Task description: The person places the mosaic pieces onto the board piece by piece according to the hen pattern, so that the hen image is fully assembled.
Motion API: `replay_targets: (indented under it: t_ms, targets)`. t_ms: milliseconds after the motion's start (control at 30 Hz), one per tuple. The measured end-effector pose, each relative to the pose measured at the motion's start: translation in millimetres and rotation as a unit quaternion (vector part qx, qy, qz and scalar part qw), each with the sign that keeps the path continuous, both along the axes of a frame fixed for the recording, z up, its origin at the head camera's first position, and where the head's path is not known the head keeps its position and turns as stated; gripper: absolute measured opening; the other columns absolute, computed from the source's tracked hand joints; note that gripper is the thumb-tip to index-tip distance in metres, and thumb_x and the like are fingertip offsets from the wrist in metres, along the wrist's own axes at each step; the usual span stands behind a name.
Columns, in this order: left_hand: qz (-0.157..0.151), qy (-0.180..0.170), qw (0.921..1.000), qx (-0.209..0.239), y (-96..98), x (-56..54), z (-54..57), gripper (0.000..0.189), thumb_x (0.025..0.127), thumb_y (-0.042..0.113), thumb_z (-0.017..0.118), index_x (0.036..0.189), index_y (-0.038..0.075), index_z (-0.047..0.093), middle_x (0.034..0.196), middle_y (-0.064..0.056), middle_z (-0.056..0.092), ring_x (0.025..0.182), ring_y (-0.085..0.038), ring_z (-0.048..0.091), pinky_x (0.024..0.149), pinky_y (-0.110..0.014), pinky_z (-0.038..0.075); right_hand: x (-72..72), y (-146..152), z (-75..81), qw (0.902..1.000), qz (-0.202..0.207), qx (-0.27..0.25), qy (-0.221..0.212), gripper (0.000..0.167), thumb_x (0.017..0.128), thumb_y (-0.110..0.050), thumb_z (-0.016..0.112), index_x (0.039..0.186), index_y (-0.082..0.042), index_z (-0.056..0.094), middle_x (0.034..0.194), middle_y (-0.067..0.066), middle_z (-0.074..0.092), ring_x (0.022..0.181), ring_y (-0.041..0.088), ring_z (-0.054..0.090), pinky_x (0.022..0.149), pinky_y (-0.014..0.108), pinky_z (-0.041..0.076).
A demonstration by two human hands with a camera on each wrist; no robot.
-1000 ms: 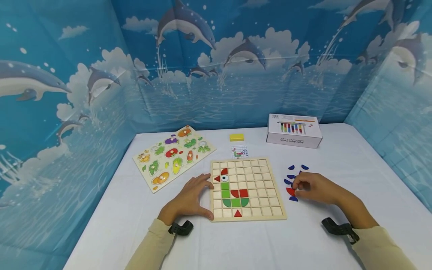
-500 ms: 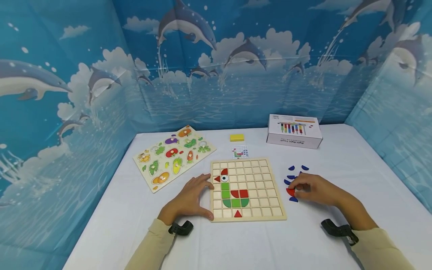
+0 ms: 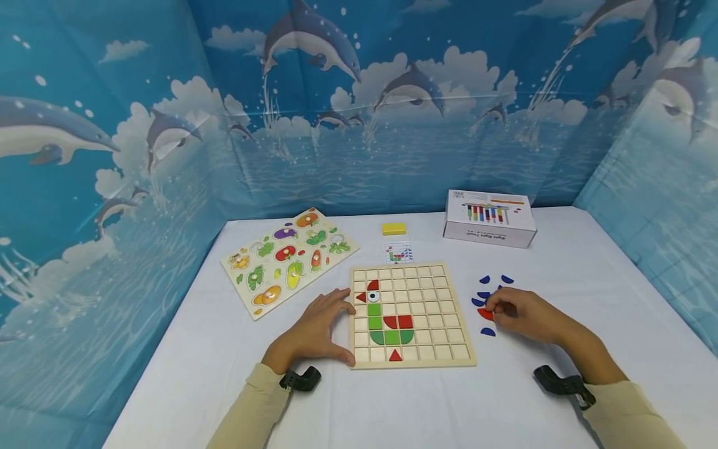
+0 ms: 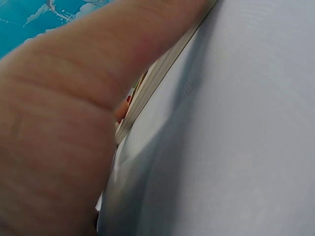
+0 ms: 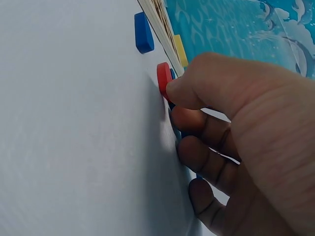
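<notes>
My left hand (image 3: 316,328) lies at the left side of a wooden grid board (image 3: 432,299), thumb and fingers spread along its edge. The thumb fills much of the left wrist view, beside the board's side (image 4: 147,93). Red, green and white pieces, one with an eye, form a bird-like figure (image 3: 391,322) on the grid. To the right of the board, my right hand (image 3: 524,315) pinches a red curved block (image 5: 163,78) between thumb and forefinger, low over the white cloth. Several blue half-round blocks (image 3: 488,332) lie around it, some partly hidden behind the fingers.
A small picture card (image 3: 399,252) and a yellow block (image 3: 394,229) lie beyond the board. At the back right stands a white box (image 3: 489,218). A vegetable puzzle board (image 3: 288,265) rests at the left. Dolphin-printed cloth (image 3: 359,156) walls the table's back and sides.
The red block has shifted slightly away from the nearest blue block, with my right fingers moving along. My left hand and the board have stayed in place.
</notes>
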State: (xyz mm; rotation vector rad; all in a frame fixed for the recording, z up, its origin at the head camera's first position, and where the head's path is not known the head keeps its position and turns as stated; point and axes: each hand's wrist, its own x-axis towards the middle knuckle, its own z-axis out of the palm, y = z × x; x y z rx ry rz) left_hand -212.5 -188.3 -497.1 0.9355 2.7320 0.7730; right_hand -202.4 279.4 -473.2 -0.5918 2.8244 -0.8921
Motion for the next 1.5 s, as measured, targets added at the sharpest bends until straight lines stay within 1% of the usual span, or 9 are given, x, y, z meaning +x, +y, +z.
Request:
replay_targets:
  t_ms: [267, 500, 867, 967, 1067, 1167, 1267, 1367, 1500]
  targets:
    - [-0.005, 0.002, 1.0, 0.0, -0.1, -1.0, 0.3, 0.091, 0.058, 0.075, 0.084, 0.127, 0.027, 0.05, 0.165, 0.0, 0.025, 0.152, -0.022, 0.015, 0.122, -0.043, 0.008, 1.2, 1.2, -1.7, 0.9998, -0.005, -0.015, -0.013, 0.025, 0.085, -0.006, 0.079, 0.105, -0.014, 0.065, 0.088, -0.003, 0.053, 0.089, 0.019, 0.052, 0.072, 0.022, 0.051]
    - [-0.003, 0.001, 1.0, -0.001, -0.9, -0.7, -0.9, 0.091, 0.058, 0.076, 0.083, 0.127, 0.027, 0.05, 0.165, 0.0, 0.025, 0.153, -0.022, 0.014, 0.122, -0.042, 0.008, 1.9, 1.1, -1.8, 0.9998, -0.001, -0.01, -0.019, 0.028, 0.085, -0.003, 0.078, 0.108, -0.017, 0.068, 0.088, -0.003, 0.054, 0.09, 0.02, 0.052, 0.073, 0.022, 0.051]
    - [-0.002, -0.005, 1.0, 0.002, -1.2, 0.4, -0.2, 0.092, 0.057, 0.078, 0.082, 0.127, 0.028, 0.05, 0.165, 0.001, 0.024, 0.153, -0.019, 0.012, 0.122, -0.043, 0.008, 1.9, 1.2, -1.2, 0.9996, -0.004, -0.011, -0.024, 0.03, 0.083, -0.004, 0.08, 0.108, -0.014, 0.066, 0.088, -0.002, 0.052, 0.091, 0.02, 0.052, 0.072, 0.021, 0.051]
    - [-0.002, -0.005, 1.0, 0.001, -1.3, 0.0, -0.9, 0.091, 0.057, 0.077, 0.083, 0.127, 0.029, 0.05, 0.165, 0.001, 0.024, 0.153, -0.019, 0.012, 0.122, -0.042, 0.007, 2.2, 1.9, -1.5, 0.9997, -0.003, -0.011, -0.022, 0.029, 0.084, -0.003, 0.078, 0.109, -0.015, 0.068, 0.088, -0.002, 0.052, 0.091, 0.02, 0.052, 0.072, 0.021, 0.051]
    - [0.0, -0.006, 1.0, -0.001, -1.1, -0.3, -1.3, 0.091, 0.057, 0.077, 0.083, 0.127, 0.029, 0.05, 0.165, 0.001, 0.024, 0.153, -0.019, 0.012, 0.122, -0.041, 0.007, 3.0, 3.3, -2.1, 0.9998, -0.001, -0.013, -0.015, 0.03, 0.087, 0.0, 0.073, 0.112, -0.016, 0.07, 0.089, -0.003, 0.053, 0.091, 0.021, 0.052, 0.072, 0.022, 0.052]
    - [0.001, -0.006, 1.0, 0.0, -0.6, -0.2, -1.2, 0.092, 0.057, 0.077, 0.083, 0.128, 0.028, 0.051, 0.165, 0.001, 0.024, 0.153, -0.019, 0.012, 0.122, -0.041, 0.007, 3.7, 3.6, -2.9, 0.9998, 0.001, -0.016, -0.008, 0.031, 0.089, 0.001, 0.071, 0.116, -0.015, 0.069, 0.089, -0.003, 0.053, 0.089, 0.02, 0.053, 0.07, 0.022, 0.052]
    - [0.001, -0.006, 1.0, 0.0, -0.2, 0.0, -0.8, 0.091, 0.057, 0.076, 0.084, 0.128, 0.028, 0.051, 0.165, 0.001, 0.025, 0.153, -0.02, 0.013, 0.122, -0.041, 0.007, 3.8, 2.2, -3.8, 0.9999, -0.002, -0.015, -0.004, 0.031, 0.087, -0.005, 0.077, 0.115, -0.014, 0.069, 0.088, -0.003, 0.053, 0.089, 0.019, 0.052, 0.069, 0.022, 0.051]
    - [0.002, -0.004, 1.0, 0.0, -0.1, 0.2, -0.2, 0.091, 0.057, 0.075, 0.084, 0.127, 0.027, 0.051, 0.165, 0.0, 0.025, 0.153, -0.019, 0.013, 0.122, -0.041, 0.007, 2.8, 0.9, -3.8, 0.9999, 0.008, -0.014, 0.0, 0.032, 0.084, -0.011, 0.082, 0.113, -0.014, 0.068, 0.089, -0.004, 0.053, 0.088, 0.019, 0.051, 0.069, 0.022, 0.05]
    - [0.002, -0.004, 1.0, 0.001, -0.2, 0.8, 0.9, 0.09, 0.057, 0.074, 0.085, 0.127, 0.028, 0.051, 0.165, 0.0, 0.025, 0.153, -0.019, 0.013, 0.122, -0.041, 0.007, 1.6, 0.2, -4.4, 0.9998, 0.015, -0.008, 0.011, 0.032, 0.083, -0.012, 0.084, 0.112, -0.018, 0.071, 0.094, -0.005, 0.055, 0.09, 0.018, 0.051, 0.073, 0.022, 0.053]
